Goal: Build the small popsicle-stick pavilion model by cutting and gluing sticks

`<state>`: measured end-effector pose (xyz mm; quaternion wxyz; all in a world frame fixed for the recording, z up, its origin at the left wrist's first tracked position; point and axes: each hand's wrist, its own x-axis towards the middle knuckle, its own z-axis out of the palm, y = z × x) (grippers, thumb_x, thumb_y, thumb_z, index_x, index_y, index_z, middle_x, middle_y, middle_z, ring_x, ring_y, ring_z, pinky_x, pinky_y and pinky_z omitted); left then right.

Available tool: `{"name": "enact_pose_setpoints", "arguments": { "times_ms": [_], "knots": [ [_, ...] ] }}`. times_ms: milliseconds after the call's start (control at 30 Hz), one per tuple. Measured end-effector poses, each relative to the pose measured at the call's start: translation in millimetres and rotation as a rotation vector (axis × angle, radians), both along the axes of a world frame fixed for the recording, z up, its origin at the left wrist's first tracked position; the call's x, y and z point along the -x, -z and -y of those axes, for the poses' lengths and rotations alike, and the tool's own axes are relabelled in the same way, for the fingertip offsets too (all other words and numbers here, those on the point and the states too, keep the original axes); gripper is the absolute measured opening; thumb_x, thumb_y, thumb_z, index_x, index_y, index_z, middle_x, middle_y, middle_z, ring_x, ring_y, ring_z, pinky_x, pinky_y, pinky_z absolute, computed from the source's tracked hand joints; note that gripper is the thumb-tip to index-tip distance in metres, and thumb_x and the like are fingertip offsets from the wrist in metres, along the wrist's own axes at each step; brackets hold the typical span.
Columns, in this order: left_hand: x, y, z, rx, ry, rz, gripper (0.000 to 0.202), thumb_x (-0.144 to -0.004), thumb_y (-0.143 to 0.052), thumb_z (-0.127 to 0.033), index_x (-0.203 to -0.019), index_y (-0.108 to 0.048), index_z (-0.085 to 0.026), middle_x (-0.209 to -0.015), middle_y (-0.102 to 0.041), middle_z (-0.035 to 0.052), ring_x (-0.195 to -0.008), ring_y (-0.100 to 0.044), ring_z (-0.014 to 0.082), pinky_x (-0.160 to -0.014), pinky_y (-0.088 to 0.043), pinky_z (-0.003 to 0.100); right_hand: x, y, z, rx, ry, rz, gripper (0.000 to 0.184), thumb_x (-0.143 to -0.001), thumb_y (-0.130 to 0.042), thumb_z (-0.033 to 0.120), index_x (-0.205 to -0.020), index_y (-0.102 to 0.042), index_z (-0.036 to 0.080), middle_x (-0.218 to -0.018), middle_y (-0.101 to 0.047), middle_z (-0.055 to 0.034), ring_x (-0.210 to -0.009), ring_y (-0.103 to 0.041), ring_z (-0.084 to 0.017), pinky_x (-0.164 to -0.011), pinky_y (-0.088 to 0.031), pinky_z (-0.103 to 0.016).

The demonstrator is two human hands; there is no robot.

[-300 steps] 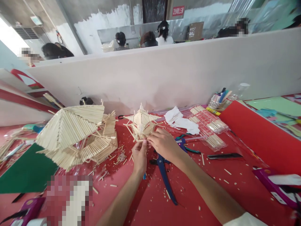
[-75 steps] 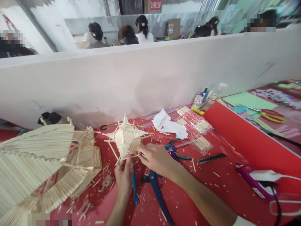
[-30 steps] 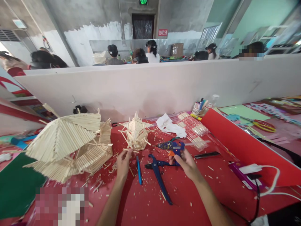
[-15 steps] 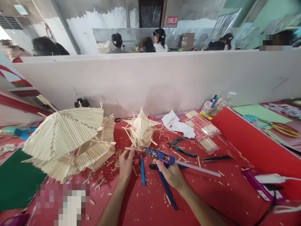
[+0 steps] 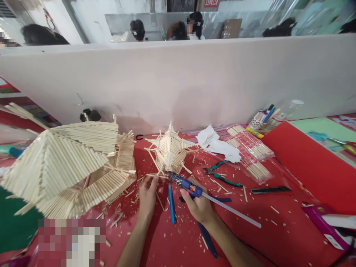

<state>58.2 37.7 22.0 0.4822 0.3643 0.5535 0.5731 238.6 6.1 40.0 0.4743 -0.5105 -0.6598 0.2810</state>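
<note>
Our left hand [image 5: 147,193] pinches a stick [image 5: 163,177]; our right hand [image 5: 200,207] grips the glue gun [image 5: 183,182], nozzle near the small model [image 5: 170,147]

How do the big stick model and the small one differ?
Size: the big model looks far larger than the small model.
Shape: the big model has a broad roof over a lower slatted tier; the small model has a narrow peak and spiky corners.
Place: the glue gun's tip is near the small model, away from the big model.
Both are built of pale sticks, on the red table.
</note>
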Motion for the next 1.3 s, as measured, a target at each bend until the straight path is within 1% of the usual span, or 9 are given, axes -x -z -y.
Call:
{"name": "enact_pose_setpoints", "arguments": {
  "times_ms": [133,300,433,667,867,967,1067,1167,1300],
  "knots": [
    [0.0,-0.4,0.4,0.007,0.007,-0.023,0.045,-0.076,-0.076,-0.06,-0.077,-0.075,-0.015,-0.077,-0.075,0.0098,-0.072,-0.071,0.022,-0.073,-0.056,0.032,0.0,3.1,-1.3,-0.008,-0.009,-0.015,0.02,-0.097,-0.055,0.037,-0.082,-0.062,0.024,-0.076,-0.065,-0.0035,-0.073,-0.064,-0.021,-0.07,-0.054,-0.033],
    [0.7,4.6,1.2,0.0,0.018,-0.033,0.042,-0.08,-0.074,-0.057,-0.076,-0.074,-0.016,-0.076,-0.075,0.009,-0.072,-0.07,0.0207,-0.074,-0.056,0.032,0.4,4.6,-2.1,-0.009,0.005,-0.029,0.022,-0.096,-0.055,0.036,-0.077,-0.06,0.024,-0.071,-0.064,-0.0027,-0.068,-0.064,-0.021,-0.066,-0.055,-0.033],
    [0.3,4.7,0.7,-0.001,0.015,-0.026,0.042,-0.078,-0.075,-0.057,-0.075,-0.074,-0.016,-0.076,-0.075,0.0094,-0.072,-0.07,0.0206,-0.073,-0.056,0.032,0.6,4.9,-2.1,-0.012,-0.003,-0.026,0.021,-0.095,-0.055,0.037,-0.08,-0.061,0.024,-0.072,-0.064,-0.0027,-0.069,-0.064,-0.021,-0.066,-0.054,-0.033],
    [1.0,4.6,0.3,-0.012,0.021,-0.039,0.042,-0.079,-0.074,-0.057,-0.074,-0.074,-0.016,-0.075,-0.074,0.0084,-0.071,-0.07,0.0204,-0.073,-0.056,0.031,-0.9,6.0,-0.2,0.022,-0.05,-0.074,0.024,-0.097,-0.055,0.036,-0.076,-0.054,0.024,-0.071,-0.058,-0.0004,-0.067,-0.06,-0.019,-0.064,-0.05,-0.03],
    [0.9,5.3,-0.4,0.003,0.012,-0.026,0.044,-0.078,-0.074,-0.059,-0.076,-0.074,-0.015,-0.076,-0.075,0.0096,-0.072,-0.07,0.0208,-0.072,-0.055,0.031,-1.1,4.7,-1.5,0.096,-0.076,-0.183,0.016,-0.098,-0.055,0.034,-0.088,-0.059,0.023,-0.082,-0.062,-0.0017,-0.077,-0.063,-0.019,-0.074,-0.052,-0.031],
    [1.1,4.3,-0.2,-0.007,0.011,-0.042,0.043,-0.079,-0.074,-0.058,-0.077,-0.074,-0.015,-0.076,-0.075,0.0087,-0.072,-0.071,0.0212,-0.072,-0.056,0.031,-1.6,3.2,-1.5,0.103,-0.109,-0.197,0.016,-0.098,-0.056,0.033,-0.086,-0.057,0.023,-0.079,-0.06,-0.0003,-0.073,-0.061,-0.018,-0.07,-0.051,-0.029],
    [2.4,6.5,0.2,-0.014,0.022,-0.056,0.041,-0.081,-0.073,-0.056,-0.076,-0.073,-0.015,-0.076,-0.075,0.0082,-0.072,-0.07,0.0202,-0.073,-0.056,0.031,-1.3,1.9,-1.0,0.064,-0.141,-0.209,0.019,-0.098,-0.055,0.033,-0.083,-0.056,0.023,-0.076,-0.057,0.0007,-0.068,-0.058,-0.016,-0.065,-0.049,-0.028],
    [3.6,10.2,0.1,-0.008,0.031,-0.048,0.041,-0.082,-0.072,-0.056,-0.078,-0.073,-0.015,-0.079,-0.075,0.0084,-0.074,-0.071,0.0203,-0.075,-0.056,0.031,-0.5,3.1,-0.8,0.046,-0.107,-0.22,0.019,-0.099,-0.055,0.034,-0.084,-0.058,0.022,-0.078,-0.058,0.0,-0.07,-0.059,-0.017,-0.066,-0.049,-0.028],
    [3.7,11.7,-0.3,0.003,0.023,-0.05,0.042,-0.081,-0.072,-0.057,-0.079,-0.073,-0.015,-0.078,-0.076,0.0091,-0.073,-0.07,0.0203,-0.073,-0.055,0.031,-0.4,8.1,-1.6,0.095,-0.06,-0.237,0.015,-0.098,-0.057,0.035,-0.09,-0.06,0.023,-0.082,-0.063,-0.0013,-0.076,-0.063,-0.019,-0.071,-0.051,-0.029]
  ]
}}
